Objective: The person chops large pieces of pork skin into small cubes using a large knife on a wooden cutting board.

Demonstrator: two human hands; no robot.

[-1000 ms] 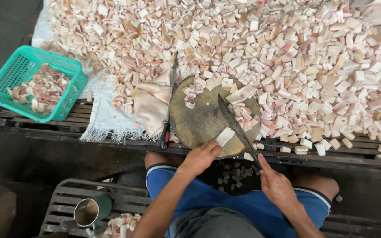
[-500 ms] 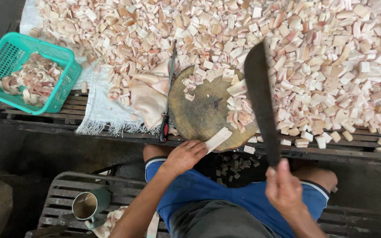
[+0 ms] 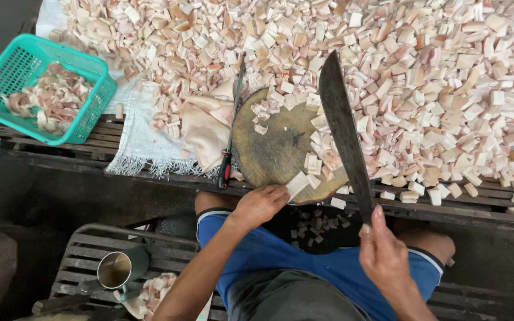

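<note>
Two hands: both were at work over a round, dark wooden chopping block (image 3: 275, 145) set at the near edge of a slatted wooden bench (image 3: 447, 205)
Right hand: the right hand (image 3: 385, 255) was closed tight around the handle of a long, dark steel cleaver (image 3: 345, 134); the blade was raised, tip pointing away across the block
Left hand: the left hand (image 3: 260, 205) pinched a pale rectangular strip of fatty meat (image 3: 297, 184) with fingers curled; the strip lay on the block's near rim
Doing it well: judging from the pose, the blade needed to fall on the strip's far end, clear of the curled fingertips; a flat-lying strip would likely cut cleaner
Edges: the block overhung the bench's front edge slightly, just above the person's blue shorts (image 3: 328, 267); a slim knife with a red and black handle (image 3: 230, 139) lay just left of the block, touching a large uncut slab of pale skin (image 3: 206, 128)
Open room: most of the block's centre was bare; cut pink-white cubes (image 3: 435, 89) crowded its right side and covered the bench beyond
Surroundings: a teal plastic mesh basket (image 3: 7, 77) held scraps at far left, well apart; a metal mug (image 3: 117, 270) stood on a lower slatted stool (image 3: 81, 249)
</note>
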